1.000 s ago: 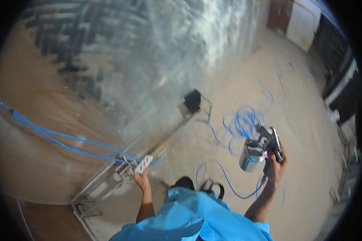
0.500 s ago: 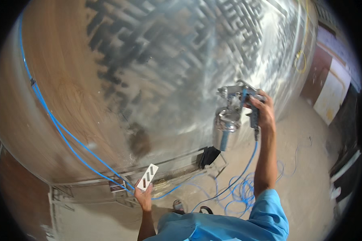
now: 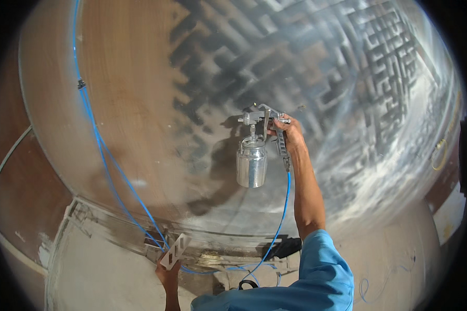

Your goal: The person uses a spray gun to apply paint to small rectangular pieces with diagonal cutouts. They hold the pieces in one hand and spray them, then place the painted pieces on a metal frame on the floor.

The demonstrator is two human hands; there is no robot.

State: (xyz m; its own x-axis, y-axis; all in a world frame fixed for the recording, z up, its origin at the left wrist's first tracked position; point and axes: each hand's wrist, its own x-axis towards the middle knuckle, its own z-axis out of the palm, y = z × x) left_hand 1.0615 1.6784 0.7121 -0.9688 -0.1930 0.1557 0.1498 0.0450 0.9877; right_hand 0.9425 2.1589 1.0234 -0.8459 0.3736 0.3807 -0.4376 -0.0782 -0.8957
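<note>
My right hand (image 3: pixel 291 133) is wrapped round the grip of a metal spray gun (image 3: pixel 251 165), its fingers near the trigger. The gun's silver cup hangs upright below the nozzle, which points left. A blue air hose (image 3: pixel 287 194) runs down from the grip. Lower left, my left hand (image 3: pixel 168 274) grips a small flat white stencil (image 3: pixel 175 252) with slots cut through it, held tilted. Before me rises a large rounded surface (image 3: pixel 135 78), brown on the left. A dark and silvery maze-like pattern (image 3: pixel 275 57) covers its middle and right. The gun's shadow falls on it.
Blue hoses (image 3: pixel 96 124) hang down the left side, joined at a dark fitting (image 3: pixel 81 84). A ledge with clutter runs along the base, with a black object (image 3: pixel 285 248) near it. A yellow cord loop (image 3: pixel 440 154) hangs at the far right. Thin tubing (image 3: pixel 366 290) lies on the floor.
The spray gun has moved left, its cup now hanging straighter. The stencil has dropped lower and left. The view has shifted, bringing more of the patterned surface in.
</note>
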